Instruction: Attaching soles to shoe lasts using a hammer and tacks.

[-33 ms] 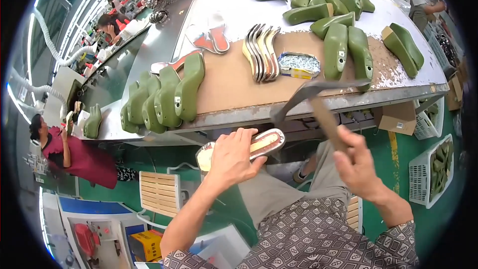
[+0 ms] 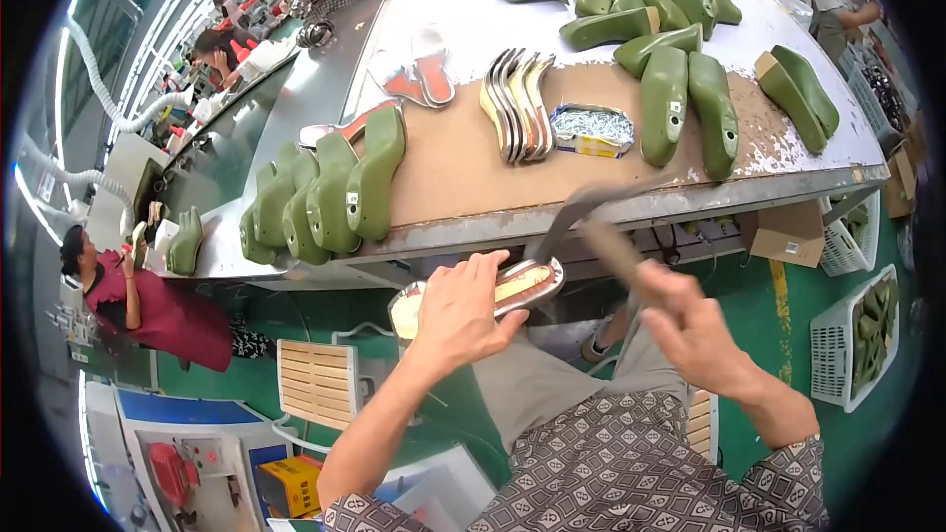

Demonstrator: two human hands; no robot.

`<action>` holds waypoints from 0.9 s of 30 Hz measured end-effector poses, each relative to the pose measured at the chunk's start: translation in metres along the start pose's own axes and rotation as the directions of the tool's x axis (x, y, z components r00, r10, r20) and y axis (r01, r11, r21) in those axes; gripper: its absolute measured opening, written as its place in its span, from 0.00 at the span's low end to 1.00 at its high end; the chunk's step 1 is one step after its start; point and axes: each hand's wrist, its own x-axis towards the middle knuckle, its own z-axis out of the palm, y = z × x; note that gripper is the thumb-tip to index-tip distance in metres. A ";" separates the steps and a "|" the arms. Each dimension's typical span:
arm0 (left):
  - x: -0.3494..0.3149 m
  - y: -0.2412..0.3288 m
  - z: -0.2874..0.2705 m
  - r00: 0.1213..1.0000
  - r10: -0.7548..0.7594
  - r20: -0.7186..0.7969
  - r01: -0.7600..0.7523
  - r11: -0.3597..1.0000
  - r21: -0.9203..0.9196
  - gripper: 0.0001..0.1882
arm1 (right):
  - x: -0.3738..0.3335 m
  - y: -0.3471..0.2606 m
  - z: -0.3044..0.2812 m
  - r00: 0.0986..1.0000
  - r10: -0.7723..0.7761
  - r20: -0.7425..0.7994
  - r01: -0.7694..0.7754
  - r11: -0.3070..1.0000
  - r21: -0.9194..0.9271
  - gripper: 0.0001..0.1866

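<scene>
My left hand (image 2: 459, 313) is closed over the middle of a shoe insole (image 2: 524, 286), its thumb along the near edge. The insole has a cream centre, a brown band and a silvery rim; whatever lies beneath it is hidden. In my right hand (image 2: 702, 335) is the wooden handle of a hammer (image 2: 619, 254), smeared by motion. Its curved dark metal head reaches down to the right end of the insole, and I cannot tell whether they touch. On the table beyond stand a stack of insoles (image 2: 517, 106) and a shallow tin of small metal nails or tacks (image 2: 592, 130).
Green shoe lasts (image 2: 374, 177) line the table's left front; several more (image 2: 666, 103) lie at the right and back. The metal table edge (image 2: 473, 231) runs just beyond my hands. White baskets (image 2: 833, 355) stand right. A person in dark red (image 2: 158, 300) is at left.
My right hand has swung the hammer down and to the left, bringing its head to the right end of the insole. My left hand has stayed in place.
</scene>
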 end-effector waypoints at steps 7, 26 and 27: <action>0.000 0.002 -0.002 0.999 -0.039 0.012 0.038 0.999 0.034 0.51 | -0.003 -0.010 0.002 0.942 0.273 0.195 -0.306 0.937 0.168 0.27; -0.002 0.001 -0.001 0.992 -0.104 0.072 0.102 0.994 0.029 0.55 | -0.008 -0.003 0.004 0.950 0.298 -0.093 -0.212 0.834 0.510 0.27; -0.001 0.002 0.000 0.992 -0.103 0.071 0.102 0.995 0.017 0.55 | -0.007 0.005 0.011 0.986 0.095 -0.136 -0.059 0.968 0.244 0.25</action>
